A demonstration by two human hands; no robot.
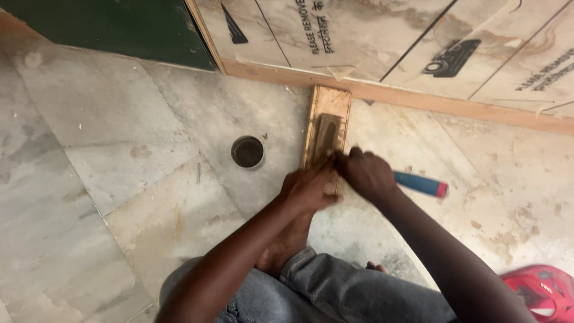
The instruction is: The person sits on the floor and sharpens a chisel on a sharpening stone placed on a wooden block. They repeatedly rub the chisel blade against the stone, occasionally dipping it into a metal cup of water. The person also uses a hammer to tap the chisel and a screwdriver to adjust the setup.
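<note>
Plywood block (pixel 326 128) lies on the marble floor (pixel 119 149) against the skirting; the left hand (pixel 308 188) presses flat on it, the right hand (pixel 366 173) fisted around a blue-handled tool (pixel 421 184).

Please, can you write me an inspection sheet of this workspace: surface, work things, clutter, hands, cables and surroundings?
Surface: marble floor, grey-white, dusty and stained.
Job's things: wooden block with a recessed slot lies flat on the floor, its far end against the wooden skirting strip. A tool with a blue handle and red end is in the right hand.
Clutter: small round dark tin left of the block; a nail on the floor; red item at the lower right edge.
Hands: left hand presses on the block's near end; right hand grips the tool.
Cables: nothing seen.
Surroundings: film-covered panel behind the strip; dark green surface upper left.
</note>
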